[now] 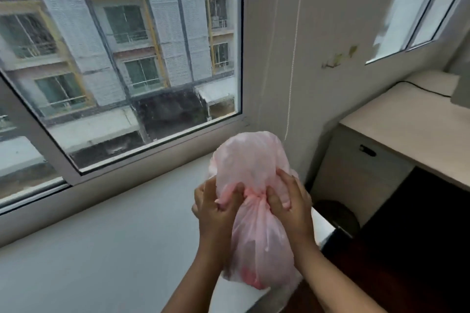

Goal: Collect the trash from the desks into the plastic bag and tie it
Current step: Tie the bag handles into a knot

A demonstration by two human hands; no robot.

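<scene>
Head view. Item: pink plastic bag (256,241), lower centre of the frame, over the right end of the white ledge (114,249) below the window (122,58).

Your left hand (216,207) and right hand (292,207) flanked its twisted neck, close together, each with fingers curled into the plastic there.

Long axis: roughly vertical in the frame, filled body toward the bottom edge, puffed loose top toward the centre.

A desk (419,129) stood at right.
</scene>
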